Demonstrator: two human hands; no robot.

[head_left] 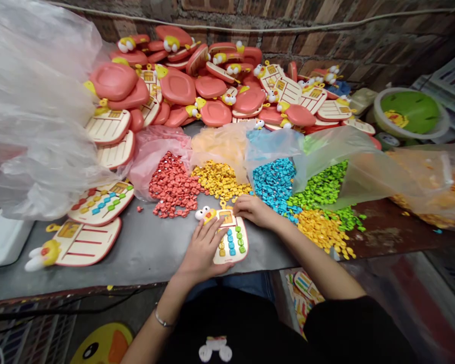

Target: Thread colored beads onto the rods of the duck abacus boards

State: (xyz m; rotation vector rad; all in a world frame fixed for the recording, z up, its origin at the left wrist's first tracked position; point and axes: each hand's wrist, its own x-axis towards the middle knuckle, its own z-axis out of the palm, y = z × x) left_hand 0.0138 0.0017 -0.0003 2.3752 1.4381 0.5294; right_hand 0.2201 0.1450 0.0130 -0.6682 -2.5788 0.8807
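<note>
A toy board (241, 257) with a cream face, pink rim and yellow duck head with bulging white eyes lies on the grey tabletop before me. Yellow, blue and green beads sit in rows on it. My left hand (201, 253) grips its left side, fingers across the face and thumb by the lower edge, covering part of the bead rows. At the upper right corner is my right hand (253, 210), its fingers bent and pressed together. Whatever those fingertips hold, if anything, is hidden. Just behind lie piles of red beads (174, 184), yellow beads (222, 179) and blue beads (273, 184).
Green beads (322, 184) and more yellow beads (322, 230) spill out at right. Duck boards (212, 87) are heaped along the brick wall. To the left, a beaded board (102, 202) overlaps an unbeaded one (87, 242) beside a plastic bag (41, 101). A green bowl (413, 111) stands back right.
</note>
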